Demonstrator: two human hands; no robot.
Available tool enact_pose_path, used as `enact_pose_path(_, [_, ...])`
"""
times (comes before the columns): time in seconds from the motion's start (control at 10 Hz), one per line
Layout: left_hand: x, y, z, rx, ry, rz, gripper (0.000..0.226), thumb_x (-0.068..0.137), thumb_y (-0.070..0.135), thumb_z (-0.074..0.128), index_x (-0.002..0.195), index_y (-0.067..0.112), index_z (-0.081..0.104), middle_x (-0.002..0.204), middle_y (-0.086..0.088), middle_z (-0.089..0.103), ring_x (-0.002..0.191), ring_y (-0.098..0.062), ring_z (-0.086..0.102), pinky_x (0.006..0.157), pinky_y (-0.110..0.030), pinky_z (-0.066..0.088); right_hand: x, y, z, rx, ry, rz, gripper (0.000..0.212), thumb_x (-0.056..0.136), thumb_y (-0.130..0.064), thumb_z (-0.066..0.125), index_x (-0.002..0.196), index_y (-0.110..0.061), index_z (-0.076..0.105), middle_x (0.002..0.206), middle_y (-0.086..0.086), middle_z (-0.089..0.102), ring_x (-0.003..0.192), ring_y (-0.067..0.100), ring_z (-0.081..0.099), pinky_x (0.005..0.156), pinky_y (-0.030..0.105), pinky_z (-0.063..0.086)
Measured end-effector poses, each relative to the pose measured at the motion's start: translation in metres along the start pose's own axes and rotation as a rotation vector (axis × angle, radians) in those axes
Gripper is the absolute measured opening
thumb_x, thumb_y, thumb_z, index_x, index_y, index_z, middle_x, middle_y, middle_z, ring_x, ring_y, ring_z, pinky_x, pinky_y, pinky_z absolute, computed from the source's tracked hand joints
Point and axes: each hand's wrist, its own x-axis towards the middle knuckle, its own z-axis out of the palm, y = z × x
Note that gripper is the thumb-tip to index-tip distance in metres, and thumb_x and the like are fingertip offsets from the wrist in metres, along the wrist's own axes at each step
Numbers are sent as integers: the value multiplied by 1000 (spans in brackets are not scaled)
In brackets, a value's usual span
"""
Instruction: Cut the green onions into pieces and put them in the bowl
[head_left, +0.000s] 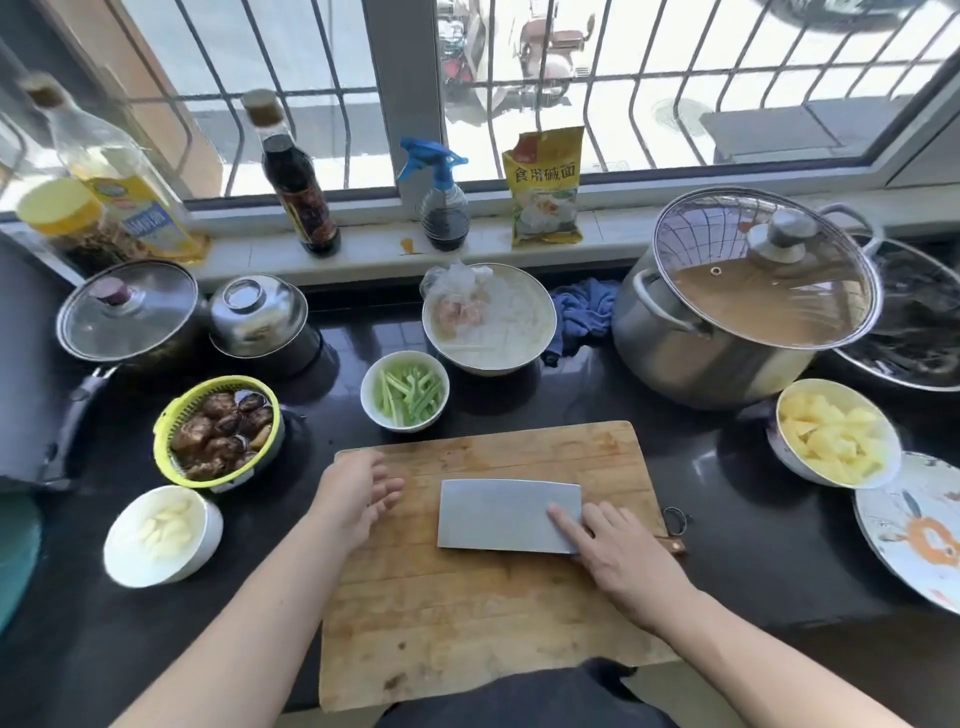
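Observation:
Cut green onion strips (410, 391) lie in a small white bowl (371, 402) just beyond the far edge of the wooden cutting board (467, 613). A cleaver (506, 514) lies flat on the board, its wooden handle end showing at the right. My right hand (618, 561) rests over the handle with the index finger stretched onto the blade. My left hand (358, 499) hovers over the board's far left corner, fingers loosely apart, holding nothing. No onion is on the board.
Around the board stand a green basket of mushrooms (218, 434), a bowl of garlic (161, 535), a bowl of yellow chunks (831, 431), a patterned plate (914, 525), a large lidded steel pot (743, 301), a big white bowl (488, 322) and a lidded pan (124, 312). Bottles line the windowsill.

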Motion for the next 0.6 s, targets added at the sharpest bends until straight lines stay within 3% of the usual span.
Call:
enact_pose_path(0.1, [-15, -23, -16, 61, -12, -9, 24, 97, 19, 53, 120, 9, 56, 114, -14, 59, 88, -29, 66, 66, -36, 53, 15, -7, 8, 30, 5, -9, 63, 86, -11, 61, 147, -18, 45, 95, 3, 54, 82, 25, 51, 71, 35, 49])
enact_pose_path(0.4, [-22, -32, -32, 273, -47, 43, 32, 95, 13, 48, 126, 15, 55, 102, -12, 61, 79, -26, 61, 66, -35, 50, 34, -5, 15, 82, -108, -10, 59, 99, -31, 40, 152, -33, 12, 123, 5, 44, 107, 28, 40, 93, 41, 42])
enact_pose_path(0.5, [-21, -26, -33, 325, -73, 73, 30, 95, 15, 49, 124, 16, 57, 107, -12, 62, 87, -29, 66, 65, -34, 54, 35, -7, 9, 88, -142, 25, 55, 100, -38, 34, 150, -35, 12, 128, 5, 43, 109, 27, 40, 97, 42, 40])
enact_pose_path(0.6, [-22, -11, -28, 390, -94, 135, 28, 95, 16, 49, 120, 17, 60, 107, -9, 64, 87, -27, 69, 61, -31, 55, 39, -10, -6, 73, -83, 68, 51, 101, -42, 38, 149, -30, 26, 126, 4, 47, 109, 27, 43, 95, 40, 40])
